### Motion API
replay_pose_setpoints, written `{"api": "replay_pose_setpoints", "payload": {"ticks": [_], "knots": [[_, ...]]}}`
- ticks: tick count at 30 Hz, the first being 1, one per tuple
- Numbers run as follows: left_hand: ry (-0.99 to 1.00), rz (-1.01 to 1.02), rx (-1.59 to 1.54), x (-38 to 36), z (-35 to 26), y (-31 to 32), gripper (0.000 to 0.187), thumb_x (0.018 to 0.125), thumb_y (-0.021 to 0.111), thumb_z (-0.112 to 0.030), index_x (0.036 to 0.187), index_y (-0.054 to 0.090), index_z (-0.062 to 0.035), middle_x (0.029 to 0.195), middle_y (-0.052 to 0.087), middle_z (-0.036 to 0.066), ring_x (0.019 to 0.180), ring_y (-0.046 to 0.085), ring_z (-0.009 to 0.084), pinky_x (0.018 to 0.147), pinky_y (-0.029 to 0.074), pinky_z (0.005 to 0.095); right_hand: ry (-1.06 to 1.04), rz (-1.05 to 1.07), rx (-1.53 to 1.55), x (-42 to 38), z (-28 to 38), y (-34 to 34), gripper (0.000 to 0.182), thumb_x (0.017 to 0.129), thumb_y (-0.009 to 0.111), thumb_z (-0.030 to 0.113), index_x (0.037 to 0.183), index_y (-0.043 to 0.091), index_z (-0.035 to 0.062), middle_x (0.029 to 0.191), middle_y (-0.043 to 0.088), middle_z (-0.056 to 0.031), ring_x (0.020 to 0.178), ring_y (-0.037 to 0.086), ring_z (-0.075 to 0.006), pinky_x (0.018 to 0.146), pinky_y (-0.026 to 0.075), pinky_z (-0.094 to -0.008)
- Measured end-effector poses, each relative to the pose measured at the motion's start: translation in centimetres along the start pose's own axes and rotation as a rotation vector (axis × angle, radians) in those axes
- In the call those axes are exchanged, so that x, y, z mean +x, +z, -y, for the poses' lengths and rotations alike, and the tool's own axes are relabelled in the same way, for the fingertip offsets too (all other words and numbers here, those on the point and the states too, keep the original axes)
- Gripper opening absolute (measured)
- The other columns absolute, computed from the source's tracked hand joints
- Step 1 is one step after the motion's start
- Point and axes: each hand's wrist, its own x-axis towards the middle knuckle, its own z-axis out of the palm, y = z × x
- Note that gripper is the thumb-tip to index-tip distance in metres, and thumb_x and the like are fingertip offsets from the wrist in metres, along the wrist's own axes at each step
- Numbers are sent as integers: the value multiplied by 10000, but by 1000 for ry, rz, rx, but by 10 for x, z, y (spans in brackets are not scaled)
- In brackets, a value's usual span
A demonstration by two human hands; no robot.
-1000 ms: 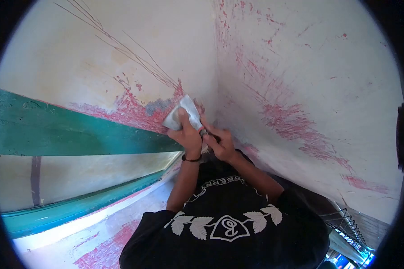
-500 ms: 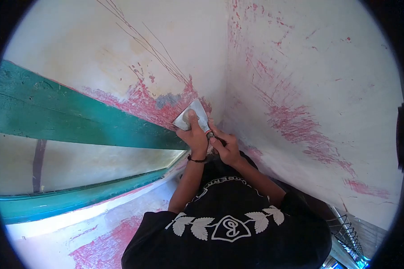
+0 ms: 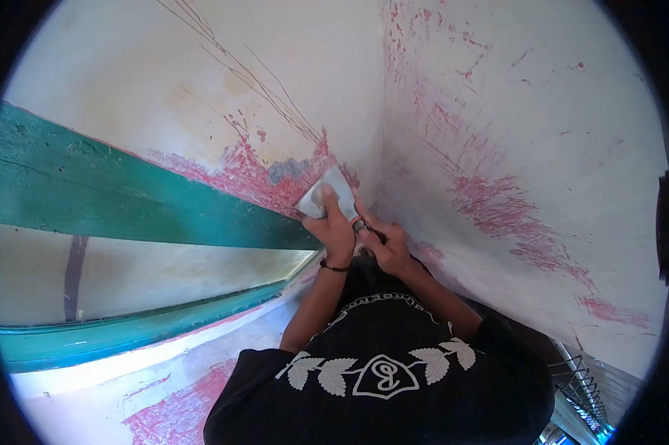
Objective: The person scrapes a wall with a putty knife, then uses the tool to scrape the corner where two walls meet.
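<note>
A wide metal scraper (image 3: pixel 339 183) lies against the wall just above the green wooden beam (image 3: pixel 164 194), close to the corner. My right hand (image 3: pixel 386 243) is closed round its dark handle. On the blade, my left hand (image 3: pixel 333 230) presses with the thumb laid along the metal face; its other fingers are partly hidden behind the blade. Around the blade's edge the wall has a patch of scraped red paint (image 3: pixel 253 175) with a grey spot (image 3: pixel 288 170) in it.
The right-hand wall (image 3: pixel 453 89) meets the left one in a corner and carries red scrape marks (image 3: pixel 497 208). A second green rail (image 3: pixel 141 331) runs below the beam. Coiled dark wire (image 3: pixel 583 393) shows at the lower right.
The whole view has shifted slightly, so walls, beam and hands sit a little further right. Both hands keep the same grip, and the scraper stays near the same spot on the wall.
</note>
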Motion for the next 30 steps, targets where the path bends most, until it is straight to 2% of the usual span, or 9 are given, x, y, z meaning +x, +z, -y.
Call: {"api": "replay_pose_setpoints", "payload": {"ticks": [4,8,11,14,17,22,24,26,30], "knots": [[75,-112,56,1,18,-10,318,987,648,-211,919,653,100,830,706,132,691,678,176,607,546,298,-68,-17,-16,-3,-12,5,485,966,581,111,1437,512,16,651,566,7,540,484,-66,540,417,-241],[72,-36,44,-1,16,-12,334,969,683,-245,946,644,87,845,699,129,691,663,169,616,541,302,20,42,-56,-5,-11,-2,490,969,582,107,1444,502,14,682,577,3,553,493,-63,546,421,-242],[45,-23,37,-3,9,-8,344,971,680,-254,907,656,83,839,700,124,688,658,160,606,526,296,181,60,-16,-6,2,-4,480,950,606,155,1398,548,-8,841,669,-94,735,544,-74,697,470,-257],[49,-18,18,0,-1,3,354,981,664,-260,895,660,83,835,703,128,678,657,158,592,518,293,102,-14,127,-2,-6,4,471,953,603,133,1401,548,-2,813,656,-69,720,525,-63,677,464,-254],[110,-9,102,3,-12,10,352,990,648,-254,927,658,92,832,704,139,673,664,168,586,532,299,36,-24,129,8,0,3,483,984,570,104,1454,495,24,688,547,34,560,471,-57,536,400,-231],[62,-20,0,0,-2,8,347,1007,613,-220,928,657,115,836,710,146,684,688,191,599,561,318,-65,-12,45,5,2,0,492,980,577,107,1459,492,34,689,552,34,564,470,-55,540,402,-231],[56,-17,30,-5,5,-4,352,1003,620,-229,922,655,112,841,708,147,680,683,188,598,561,317,-42,0,17,-2,-2,0,488,968,588,115,1442,511,30,803,612,-20,647,513,-68,623,433,-242],[8,-45,-7,-7,7,-8,348,996,636,-237,914,652,101,839,701,137,664,671,180,594,556,316,57,24,29,-9,-3,1,481,946,607,132,1409,545,19,1031,732,-129,816,605,-95,789,493,-263],[48,-63,-7,4,27,-18,327,982,660,-231,913,654,89,843,693,119,691,658,162,626,542,311,136,75,21,-6,-10,-4,482,957,596,123,1426,531,31,818,637,-35,668,515,-64,641,443,-248]]}}
